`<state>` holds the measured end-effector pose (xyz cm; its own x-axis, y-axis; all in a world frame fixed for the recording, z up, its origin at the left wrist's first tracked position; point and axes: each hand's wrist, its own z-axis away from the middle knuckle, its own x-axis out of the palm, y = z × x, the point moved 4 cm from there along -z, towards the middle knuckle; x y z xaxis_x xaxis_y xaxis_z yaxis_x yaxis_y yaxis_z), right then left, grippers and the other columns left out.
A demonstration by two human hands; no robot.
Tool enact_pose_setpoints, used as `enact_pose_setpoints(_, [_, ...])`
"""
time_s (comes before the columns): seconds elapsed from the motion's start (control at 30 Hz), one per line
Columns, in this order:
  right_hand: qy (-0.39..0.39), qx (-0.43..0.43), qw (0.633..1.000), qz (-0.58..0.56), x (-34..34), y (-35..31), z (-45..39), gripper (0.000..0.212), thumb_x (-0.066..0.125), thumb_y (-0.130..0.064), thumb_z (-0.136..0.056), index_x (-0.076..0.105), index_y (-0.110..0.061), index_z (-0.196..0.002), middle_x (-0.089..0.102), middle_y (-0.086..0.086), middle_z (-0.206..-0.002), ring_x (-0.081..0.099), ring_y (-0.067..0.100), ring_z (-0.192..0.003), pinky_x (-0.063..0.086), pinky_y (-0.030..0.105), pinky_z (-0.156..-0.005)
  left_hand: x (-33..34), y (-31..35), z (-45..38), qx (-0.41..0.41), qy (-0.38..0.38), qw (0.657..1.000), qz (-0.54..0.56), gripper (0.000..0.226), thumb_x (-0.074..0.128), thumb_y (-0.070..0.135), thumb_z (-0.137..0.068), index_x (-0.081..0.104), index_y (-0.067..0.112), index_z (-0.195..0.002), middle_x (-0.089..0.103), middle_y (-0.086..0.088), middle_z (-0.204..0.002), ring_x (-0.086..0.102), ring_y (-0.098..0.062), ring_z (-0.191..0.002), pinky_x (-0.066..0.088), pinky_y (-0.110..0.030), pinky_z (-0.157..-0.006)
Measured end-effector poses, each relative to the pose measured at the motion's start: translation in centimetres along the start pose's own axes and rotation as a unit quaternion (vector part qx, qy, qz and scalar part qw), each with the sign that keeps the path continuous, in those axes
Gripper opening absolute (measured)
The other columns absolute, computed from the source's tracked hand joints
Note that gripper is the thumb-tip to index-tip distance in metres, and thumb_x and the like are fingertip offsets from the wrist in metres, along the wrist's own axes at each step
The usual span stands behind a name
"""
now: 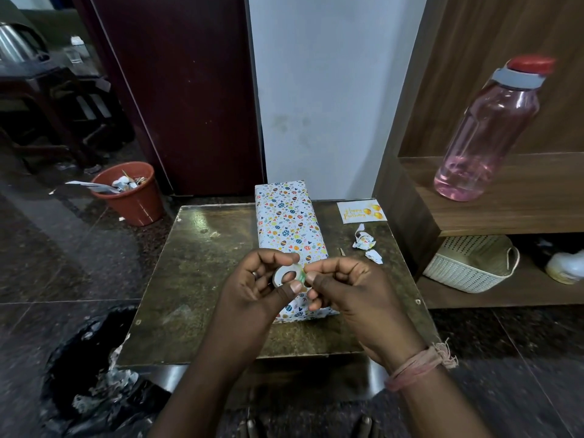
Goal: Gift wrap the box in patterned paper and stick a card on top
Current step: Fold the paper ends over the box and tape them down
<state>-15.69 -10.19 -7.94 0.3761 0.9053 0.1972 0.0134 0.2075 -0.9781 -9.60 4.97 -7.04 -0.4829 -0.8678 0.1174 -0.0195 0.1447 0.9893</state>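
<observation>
A long box (289, 222) wrapped in white paper with coloured egg and heart prints lies lengthwise on the small dark table (202, 263). Above its near end, my left hand (259, 282) grips a small roll of clear tape (286, 276) between thumb and fingers. My right hand (344, 286) pinches the tape's loose end at the roll's right edge. A white "Happy Birthday" card (361, 211) with gold balloons lies flat at the table's far right corner, apart from the box.
Torn paper scraps (365, 243) lie right of the box. A wooden shelf carries a pink water bottle (483, 134) and a cream basket (471, 263). An orange bin (132, 192) stands on the floor left; a black bag (94, 374) sits near left.
</observation>
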Motion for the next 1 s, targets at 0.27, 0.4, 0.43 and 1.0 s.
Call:
enact_pose_setpoints(0.27, [0.010,-0.023,0.997,0.066,0.0,0.0,0.1,0.007,0.068,-0.005,-0.094,0.072,-0.006,-0.088,0.066,0.007,-0.068,0.061,0.019,-0.057,0.053,0.034,-0.058,-0.2,-0.3,0.0,-0.018,-0.009,0.998,-0.051,0.027,0.077,0.001,-0.084,0.067,0.010,-0.108,0.077,-0.005,-0.106,0.072,-0.020,-0.106,0.056,-0.024,-0.086])
enact_pose_setpoints(0.4, [0.020,-0.039,0.997,0.056,-0.3,-0.3,0.1,0.014,0.068,-0.004,-0.093,0.073,-0.011,-0.082,0.064,0.006,-0.068,0.058,0.021,-0.060,0.051,0.035,-0.058,-0.1,-0.1,0.2,-0.015,-0.006,0.995,-0.094,0.031,0.082,0.025,-0.078,0.075,0.023,-0.108,0.074,-0.007,-0.091,0.070,-0.025,-0.081,0.056,-0.031,-0.072])
enact_pose_setpoints(0.43, [0.015,-0.048,0.997,0.060,-0.4,-0.5,0.1,0.015,0.069,-0.004,-0.093,0.073,-0.012,-0.081,0.066,0.007,-0.069,0.059,0.021,-0.060,0.052,0.036,-0.060,-0.1,-0.1,0.2,-0.009,-0.010,0.994,-0.108,0.032,0.081,0.029,-0.078,0.076,0.026,-0.109,0.071,-0.006,-0.089,0.068,-0.022,-0.076,0.057,-0.037,-0.070])
enact_pose_setpoints(1.0, [0.052,-0.120,0.991,0.024,0.1,-1.4,0.4,0.011,0.069,0.003,-0.090,0.072,-0.008,-0.086,0.066,0.025,-0.079,0.055,0.023,-0.061,0.048,0.035,-0.056,0.0,-0.1,0.3,-0.058,-0.038,0.993,-0.090,0.009,0.071,0.013,-0.095,0.074,0.013,-0.086,0.072,-0.011,-0.080,0.071,-0.024,-0.068,0.061,-0.040,-0.065])
